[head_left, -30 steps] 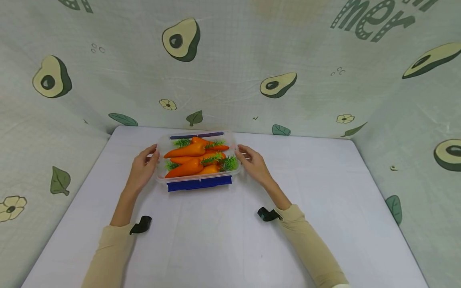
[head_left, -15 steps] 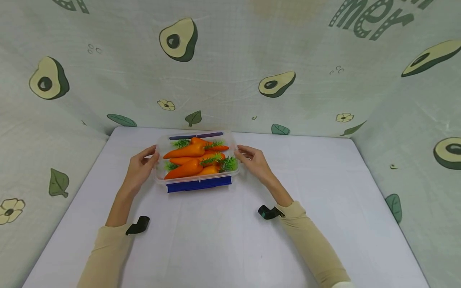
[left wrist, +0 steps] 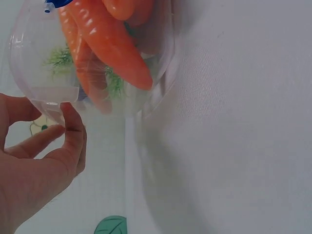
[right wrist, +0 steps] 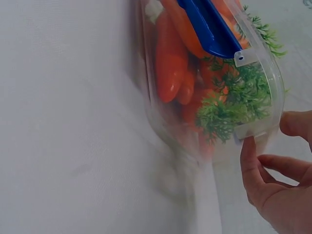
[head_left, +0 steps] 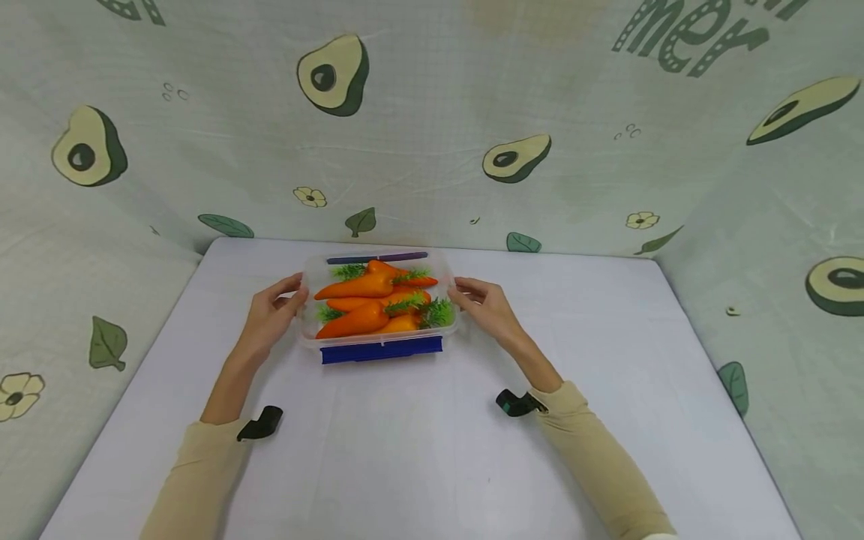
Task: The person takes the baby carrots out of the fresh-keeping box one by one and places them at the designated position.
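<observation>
A clear plastic food container (head_left: 344, 344) with blue latch flaps (head_left: 381, 350) sits lidless near the table's back edge. Inside lie several orange toy carrots (head_left: 358, 287) with green feathery tops. At the container's left end my left hand (head_left: 268, 319) pinches the rim between thumb and fingers, as the left wrist view shows with the hand (left wrist: 44, 161) close up. My right hand (head_left: 493, 311) grips the opposite end the same way; in the right wrist view its fingertip presses under the rim tab (right wrist: 251, 129). Whether the base touches the table cannot be told.
The white table (head_left: 405, 450) stretches in front of the container and to its right. A cloth (head_left: 432, 112) printed with avocados and leaves hangs behind and along both sides. Small black cameras (head_left: 262, 424) are worn on both wrists.
Over the last half second the container has shifted slightly to the right, with both hands moving along and keeping their hold. Before that it stayed nearly in place.
</observation>
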`<act>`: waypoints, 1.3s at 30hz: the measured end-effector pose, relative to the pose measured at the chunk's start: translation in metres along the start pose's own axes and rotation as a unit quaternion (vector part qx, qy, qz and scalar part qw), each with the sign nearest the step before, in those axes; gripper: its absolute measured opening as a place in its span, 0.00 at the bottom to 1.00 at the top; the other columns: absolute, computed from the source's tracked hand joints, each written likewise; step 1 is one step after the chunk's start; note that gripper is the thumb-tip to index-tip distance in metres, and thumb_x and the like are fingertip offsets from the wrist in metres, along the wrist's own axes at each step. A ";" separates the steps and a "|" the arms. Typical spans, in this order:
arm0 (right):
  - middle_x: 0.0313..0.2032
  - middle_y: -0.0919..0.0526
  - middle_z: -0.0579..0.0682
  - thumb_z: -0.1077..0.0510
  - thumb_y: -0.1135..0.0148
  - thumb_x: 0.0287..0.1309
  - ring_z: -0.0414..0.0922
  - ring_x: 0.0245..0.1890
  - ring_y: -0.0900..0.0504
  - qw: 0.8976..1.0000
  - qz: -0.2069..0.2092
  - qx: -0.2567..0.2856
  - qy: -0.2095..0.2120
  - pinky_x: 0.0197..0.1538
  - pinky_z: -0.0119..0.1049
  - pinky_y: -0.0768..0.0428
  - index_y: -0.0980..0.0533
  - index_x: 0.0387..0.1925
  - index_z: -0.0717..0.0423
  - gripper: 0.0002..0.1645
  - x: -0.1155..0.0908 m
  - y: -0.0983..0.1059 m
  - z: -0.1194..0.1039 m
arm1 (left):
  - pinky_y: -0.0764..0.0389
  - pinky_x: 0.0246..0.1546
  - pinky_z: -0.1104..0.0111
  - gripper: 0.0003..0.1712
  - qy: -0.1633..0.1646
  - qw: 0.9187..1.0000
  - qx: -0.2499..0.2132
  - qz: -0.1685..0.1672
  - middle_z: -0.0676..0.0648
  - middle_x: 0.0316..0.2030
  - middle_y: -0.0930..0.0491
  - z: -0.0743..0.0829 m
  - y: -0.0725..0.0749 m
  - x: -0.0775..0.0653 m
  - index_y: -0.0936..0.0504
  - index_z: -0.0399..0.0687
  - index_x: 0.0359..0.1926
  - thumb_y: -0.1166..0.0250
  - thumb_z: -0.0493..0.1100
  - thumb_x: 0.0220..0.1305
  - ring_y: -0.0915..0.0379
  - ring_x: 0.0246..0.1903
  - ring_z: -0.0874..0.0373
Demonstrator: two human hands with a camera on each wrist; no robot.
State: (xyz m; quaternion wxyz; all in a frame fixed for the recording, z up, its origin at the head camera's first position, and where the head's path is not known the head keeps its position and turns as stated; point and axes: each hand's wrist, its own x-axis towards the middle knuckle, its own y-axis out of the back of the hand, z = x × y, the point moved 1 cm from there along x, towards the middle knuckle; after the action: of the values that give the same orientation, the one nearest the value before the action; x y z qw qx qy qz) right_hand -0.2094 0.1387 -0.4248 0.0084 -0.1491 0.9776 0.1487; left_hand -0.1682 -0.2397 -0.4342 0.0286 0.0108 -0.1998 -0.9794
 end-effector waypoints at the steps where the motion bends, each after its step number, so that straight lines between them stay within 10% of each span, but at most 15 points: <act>1: 0.62 0.23 0.70 0.58 0.40 0.74 0.64 0.59 0.21 1.000 -0.001 -0.002 -0.002 0.62 0.62 0.25 0.32 0.69 0.73 0.30 -0.004 0.001 -0.005 | 0.26 0.37 0.78 0.33 -0.001 1.000 0.000 -0.002 0.32 0.67 0.31 0.000 -0.001 0.000 0.35 0.39 0.76 0.44 0.50 0.80 0.28 0.40 0.66; 9: 0.60 0.22 0.70 0.59 0.41 0.74 0.62 0.55 0.19 0.999 0.007 -0.031 -0.004 0.61 0.59 0.23 0.31 0.67 0.75 0.29 -0.027 0.010 -0.027 | 0.26 0.38 0.79 0.33 0.000 1.000 -0.005 -0.022 0.34 0.67 0.30 0.004 -0.009 0.000 0.35 0.39 0.76 0.44 0.50 0.79 0.26 0.42 0.58; 18: 0.58 0.19 0.63 0.49 0.36 0.72 0.56 0.50 0.16 0.999 0.025 -0.038 -0.013 0.59 0.56 0.21 0.27 0.68 0.65 0.32 -0.025 0.021 0.016 | 0.23 0.41 0.77 0.33 -0.006 0.998 -0.033 -0.044 0.32 0.67 0.31 0.006 -0.017 -0.001 0.34 0.37 0.75 0.41 0.49 0.78 0.22 0.41 0.61; 39: 0.57 0.19 0.62 0.48 0.36 0.71 0.50 0.48 0.15 0.997 0.024 -0.061 -0.046 0.58 0.53 0.20 0.30 0.70 0.65 0.35 -0.068 0.047 0.024 | 0.25 0.36 0.77 0.32 -0.027 0.996 -0.035 -0.077 0.32 0.65 0.28 0.014 -0.045 -0.009 0.31 0.34 0.73 0.38 0.47 0.76 0.23 0.41 0.46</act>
State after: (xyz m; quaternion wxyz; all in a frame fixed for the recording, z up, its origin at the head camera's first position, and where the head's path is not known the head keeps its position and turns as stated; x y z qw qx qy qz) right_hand -0.1589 0.2077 -0.4298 0.0405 -0.1186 0.9686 0.2149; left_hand -0.1619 -0.1919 -0.4387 -0.0524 -0.0015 -0.1647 -0.9849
